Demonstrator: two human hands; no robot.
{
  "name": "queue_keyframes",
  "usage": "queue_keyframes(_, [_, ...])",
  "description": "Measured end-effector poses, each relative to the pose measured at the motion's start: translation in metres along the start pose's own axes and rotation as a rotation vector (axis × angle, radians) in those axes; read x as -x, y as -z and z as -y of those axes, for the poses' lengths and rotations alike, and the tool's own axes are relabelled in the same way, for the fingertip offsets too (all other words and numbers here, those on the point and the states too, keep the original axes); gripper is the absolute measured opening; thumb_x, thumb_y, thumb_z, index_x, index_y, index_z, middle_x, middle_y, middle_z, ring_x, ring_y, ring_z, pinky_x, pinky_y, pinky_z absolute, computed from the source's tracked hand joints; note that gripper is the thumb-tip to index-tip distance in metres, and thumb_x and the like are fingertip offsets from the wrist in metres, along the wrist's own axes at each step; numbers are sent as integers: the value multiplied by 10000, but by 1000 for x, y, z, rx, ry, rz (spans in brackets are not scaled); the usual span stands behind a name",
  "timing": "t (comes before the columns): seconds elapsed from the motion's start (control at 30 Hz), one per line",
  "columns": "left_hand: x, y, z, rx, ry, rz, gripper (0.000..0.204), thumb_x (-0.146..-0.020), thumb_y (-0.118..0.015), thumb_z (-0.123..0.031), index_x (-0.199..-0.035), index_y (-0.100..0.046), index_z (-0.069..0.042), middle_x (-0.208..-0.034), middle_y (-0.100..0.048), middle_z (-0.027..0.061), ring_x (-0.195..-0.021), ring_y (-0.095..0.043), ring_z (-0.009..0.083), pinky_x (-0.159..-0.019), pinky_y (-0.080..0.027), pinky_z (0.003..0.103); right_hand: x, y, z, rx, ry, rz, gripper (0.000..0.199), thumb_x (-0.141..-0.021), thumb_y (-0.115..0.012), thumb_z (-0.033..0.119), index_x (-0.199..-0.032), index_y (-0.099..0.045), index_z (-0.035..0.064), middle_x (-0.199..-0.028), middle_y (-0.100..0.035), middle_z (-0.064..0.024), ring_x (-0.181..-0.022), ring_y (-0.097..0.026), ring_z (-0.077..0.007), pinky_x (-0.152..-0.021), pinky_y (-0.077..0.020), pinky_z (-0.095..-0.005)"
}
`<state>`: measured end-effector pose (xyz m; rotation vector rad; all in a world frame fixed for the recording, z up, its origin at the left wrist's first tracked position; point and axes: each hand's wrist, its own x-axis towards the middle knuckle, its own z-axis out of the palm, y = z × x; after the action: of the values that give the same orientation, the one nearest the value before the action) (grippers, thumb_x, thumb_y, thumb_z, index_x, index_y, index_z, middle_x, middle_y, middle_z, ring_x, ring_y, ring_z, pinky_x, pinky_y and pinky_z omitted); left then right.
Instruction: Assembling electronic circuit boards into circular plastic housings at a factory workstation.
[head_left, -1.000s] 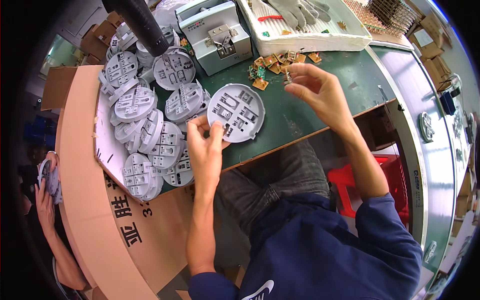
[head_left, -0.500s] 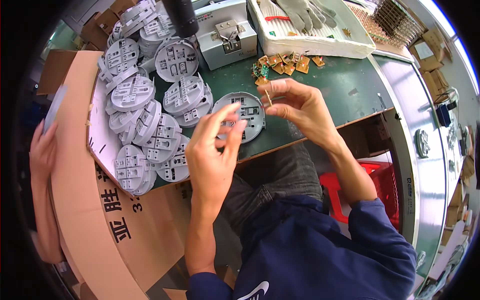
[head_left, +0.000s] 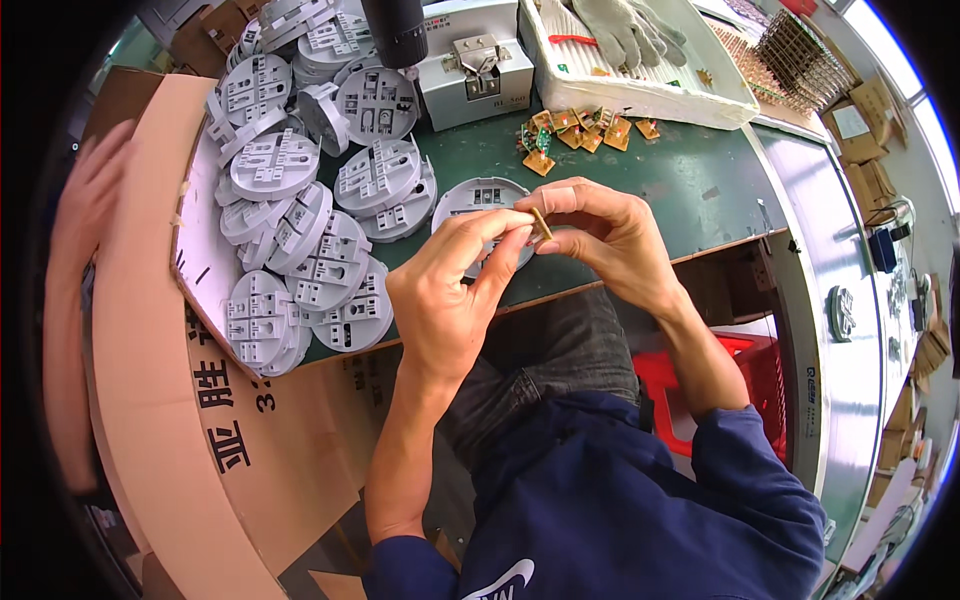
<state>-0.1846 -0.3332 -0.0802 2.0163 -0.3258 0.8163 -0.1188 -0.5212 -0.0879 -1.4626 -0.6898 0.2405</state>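
Observation:
A small tan circuit board [head_left: 541, 223], seen nearly edge-on, is pinched between the thumb and fingers of my right hand [head_left: 612, 235]. My left hand [head_left: 445, 290] meets it from the other side, its thumb and index fingertips closed on the board's near face. Whatever part sits between those left fingertips is too small to make out. Below and behind both hands lies a round white plastic base [head_left: 480, 192] on the green table, partly covered by my fingers. Just beyond is a loose pile of similar small boards [head_left: 570, 130].
Stacks of round white bases [head_left: 275, 163] fill the table's left side beside a cardboard box [head_left: 150, 300]. A grey machine [head_left: 475, 75] and a white foam tray [head_left: 650, 100] with gloves stand behind. Another person's blurred hand [head_left: 95, 190] is at far left. A red stool [head_left: 740, 390] stands below right.
My left hand has moved right and its fingers, apart before, have closed at the board in my right hand. The other person's hand has moved up. The whole view has shifted slightly.

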Motion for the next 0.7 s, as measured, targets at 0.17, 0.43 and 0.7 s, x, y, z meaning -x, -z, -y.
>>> queue_keyframes(0.17, [-3,1,-1,208,121,55,158,-902,-768,-39,-1059,-758,-51,-1019,-764,69,-863,-740,200,-709,-590,323,0,3,-1,-128,-30,16,359,-868,-766,-36,-1220,-714,10,-1223,-680,-91,-1147,-663,-187,-1005,-562,-337])
queue_keyframes(0.43, [7,1,12,68,52,51,167,-889,-774,-29,-1052,-756,-56,-1022,-747,62,-894,-733,216,-723,-580,331,2,-1,-6,-192,-49,13,375,-848,-788,-11,-1216,-720,8,-1225,-680,-81,-1130,-663,-175,-1002,-558,-329])
queue_keyframes(0.7, [11,6,18,72,133,121,292,-857,-827,-136,-1123,-736,-60,-1109,-732,87,-1040,-710,274,-872,-562,394,-4,0,-5,-110,-138,-17,442,-880,-774,19,-1309,-667,1,-1189,-696,-78,-1097,-668,-151,-990,-557,-321])
